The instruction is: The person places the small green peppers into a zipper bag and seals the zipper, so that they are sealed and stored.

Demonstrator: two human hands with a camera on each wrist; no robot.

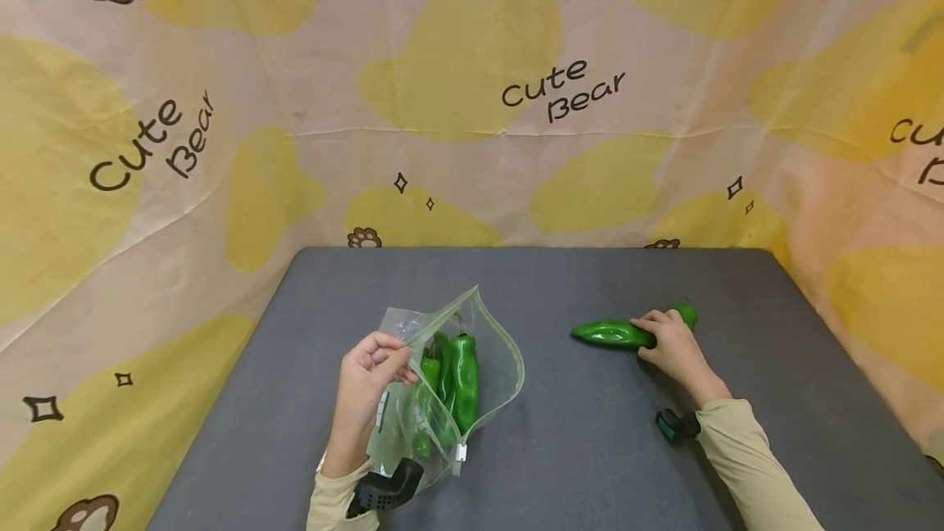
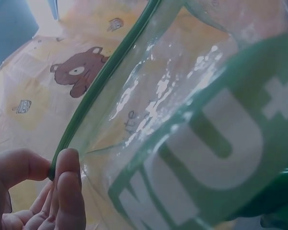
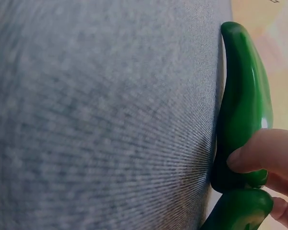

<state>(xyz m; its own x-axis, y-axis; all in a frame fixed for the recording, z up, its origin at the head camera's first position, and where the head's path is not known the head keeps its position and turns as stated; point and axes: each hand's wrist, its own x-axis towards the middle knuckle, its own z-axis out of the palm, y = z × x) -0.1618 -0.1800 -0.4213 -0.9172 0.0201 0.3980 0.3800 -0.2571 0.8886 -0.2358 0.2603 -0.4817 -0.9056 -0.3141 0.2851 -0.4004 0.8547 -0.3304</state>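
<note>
My left hand (image 1: 369,383) pinches the rim of a clear zip bag (image 1: 503,379) between thumb and fingers. The bag's mouth gapes, and several green peppers (image 1: 465,383) lie inside it. In the left wrist view, the fingers grip the green zip strip (image 2: 98,79) above a green printed panel with white letters. On the right, my right hand (image 1: 674,351) holds a long green pepper (image 1: 608,334) near its thick end, thumb on one side and fingers on the other. This pepper lies along the table. A second green pepper (image 1: 688,315), partly hidden by the hand, touches its end in the right wrist view.
A grey table (image 1: 560,449) lies under everything, with its far edge against a pink and yellow printed cloth (image 1: 457,64). The white zip slider (image 1: 460,453) sits at the bag's near corner. Both wrists wear dark straps (image 1: 387,488).
</note>
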